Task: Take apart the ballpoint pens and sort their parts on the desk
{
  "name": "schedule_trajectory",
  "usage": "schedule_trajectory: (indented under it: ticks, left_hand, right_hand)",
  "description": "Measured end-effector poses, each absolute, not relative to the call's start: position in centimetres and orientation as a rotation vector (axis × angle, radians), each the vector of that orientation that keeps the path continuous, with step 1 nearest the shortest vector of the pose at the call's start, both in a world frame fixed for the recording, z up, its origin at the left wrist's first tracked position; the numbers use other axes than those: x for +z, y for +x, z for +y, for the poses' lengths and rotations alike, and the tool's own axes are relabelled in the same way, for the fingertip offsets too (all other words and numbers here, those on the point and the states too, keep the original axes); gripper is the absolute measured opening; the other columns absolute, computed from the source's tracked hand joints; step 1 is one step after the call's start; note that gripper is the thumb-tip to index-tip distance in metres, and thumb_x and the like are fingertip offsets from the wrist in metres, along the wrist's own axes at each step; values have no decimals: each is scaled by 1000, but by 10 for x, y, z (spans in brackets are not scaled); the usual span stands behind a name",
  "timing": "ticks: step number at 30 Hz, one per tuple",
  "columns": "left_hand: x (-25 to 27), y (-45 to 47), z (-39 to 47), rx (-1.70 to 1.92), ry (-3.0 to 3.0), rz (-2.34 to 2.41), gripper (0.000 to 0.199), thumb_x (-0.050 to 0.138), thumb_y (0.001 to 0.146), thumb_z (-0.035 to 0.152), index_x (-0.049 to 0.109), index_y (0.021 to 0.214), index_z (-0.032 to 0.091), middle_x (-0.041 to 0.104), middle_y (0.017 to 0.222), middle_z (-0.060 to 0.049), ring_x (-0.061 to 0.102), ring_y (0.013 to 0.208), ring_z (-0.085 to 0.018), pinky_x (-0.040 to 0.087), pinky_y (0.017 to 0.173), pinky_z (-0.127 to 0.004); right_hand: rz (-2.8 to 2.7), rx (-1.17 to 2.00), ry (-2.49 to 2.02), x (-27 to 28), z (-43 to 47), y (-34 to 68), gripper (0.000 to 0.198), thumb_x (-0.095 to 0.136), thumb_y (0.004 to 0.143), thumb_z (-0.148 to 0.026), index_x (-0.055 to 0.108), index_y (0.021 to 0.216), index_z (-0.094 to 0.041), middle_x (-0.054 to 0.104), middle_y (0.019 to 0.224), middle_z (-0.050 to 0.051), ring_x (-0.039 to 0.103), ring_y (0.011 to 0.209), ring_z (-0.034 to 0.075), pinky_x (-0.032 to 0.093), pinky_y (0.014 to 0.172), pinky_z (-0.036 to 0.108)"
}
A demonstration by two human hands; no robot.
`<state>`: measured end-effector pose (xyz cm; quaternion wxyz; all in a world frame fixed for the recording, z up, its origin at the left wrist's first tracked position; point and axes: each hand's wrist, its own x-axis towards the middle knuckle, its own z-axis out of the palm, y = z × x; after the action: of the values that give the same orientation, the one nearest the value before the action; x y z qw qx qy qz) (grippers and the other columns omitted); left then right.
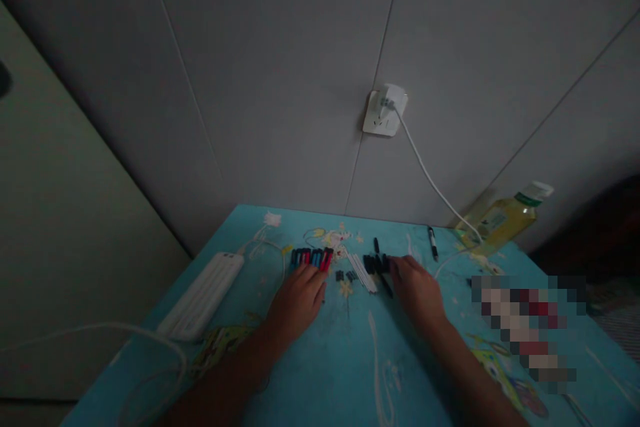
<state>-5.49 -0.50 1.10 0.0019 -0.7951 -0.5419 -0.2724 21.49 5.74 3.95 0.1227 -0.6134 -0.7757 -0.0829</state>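
Note:
My left hand (300,297) lies over the near ends of a row of dark, blue and red pen parts (313,257), its fingers stretched out on them. Beside a cluster of short black pen parts (373,264), my right hand (417,290) has its fingers drawn together at the rightmost piece. A longer black pen barrel (386,285) slants just left of that hand. Between the hands lie a bundle of thin white refills (361,272) and small dark grey pieces (340,275). Another black piece (377,245) sits farther back.
A white power strip (205,297) with cables lies at left. Toward the back right are a pen (433,243) and a leaning bottle of yellow liquid (505,220). A charger (390,100) is plugged into the wall. A blurred-out patch (520,327) covers something at right on the blue patterned tabletop (330,373).

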Motion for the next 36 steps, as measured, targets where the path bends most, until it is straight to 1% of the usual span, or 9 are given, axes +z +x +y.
schedule_trajectory:
  ticks: [7,14,16,18,20,22,26,29,36]
  left_hand:
    - [8,-57,-3,-683,-2442,-1774,22,52,91,19,67,107,20,56,93,-7,53,94,-22,48,85,-39]
    - [8,-56,-4,-659,-2462,-1712,18,51,92,16,68,95,20,56,94,-6,54,91,-21,47,82,-36]
    - [3,-56,-3,-640,-2465,-1670,21,51,91,13,67,103,20,57,99,-6,54,93,-20,47,82,-36]
    - [-1,-57,-1,-627,-2455,-1623,33,50,91,9,62,118,24,59,106,-6,54,96,-20,46,81,-35]
    - [-4,-57,0,-607,-2459,-1573,40,50,91,8,58,125,27,59,112,-5,53,100,-21,45,81,-34]
    - [-3,-57,0,-572,-2481,-1541,36,52,91,9,60,121,27,59,114,-5,53,102,-22,44,82,-36]
    - [6,-55,-4,-469,-2536,-1469,28,56,91,13,62,115,24,60,106,-6,52,97,-24,43,80,-37]
    - [12,-54,-6,-376,-2552,-1418,26,55,92,14,62,115,23,60,103,-6,52,95,-23,43,80,-37]
    - [18,-55,-6,-375,-2611,-1299,21,51,95,15,63,110,22,60,102,-5,54,94,-21,43,82,-35]
  right_hand:
    - [-2419,-25,-1453,20,25,180,25,46,98,-24,68,110,-23,65,96,6,62,88,17,45,81,26]
    - [-2423,-63,-1428,12,33,169,24,47,98,-29,70,100,-21,61,90,7,60,84,19,44,81,30]
    - [-2415,-75,-1422,12,33,168,24,47,98,-30,69,98,-21,61,89,7,59,83,19,44,81,31]
    - [-2408,-83,-1420,14,33,168,24,48,98,-30,69,97,-20,61,89,7,59,82,19,44,80,31]
    - [-2407,-91,-1426,15,32,168,24,49,98,-30,69,94,-19,61,88,8,59,82,19,43,79,31]
    - [-2414,-107,-1450,16,31,167,24,48,98,-29,69,90,-19,61,88,8,58,82,19,42,78,31]
    - [-2415,-139,-1544,17,28,166,22,49,96,-27,67,87,-18,61,88,8,57,81,19,40,76,30]
    - [-2391,-141,-1593,18,28,164,20,49,96,-26,67,89,-18,61,89,8,57,82,19,40,76,30]
    - [-2439,-109,-1469,17,32,159,22,50,96,-28,68,109,-22,60,96,8,57,88,20,40,83,32]
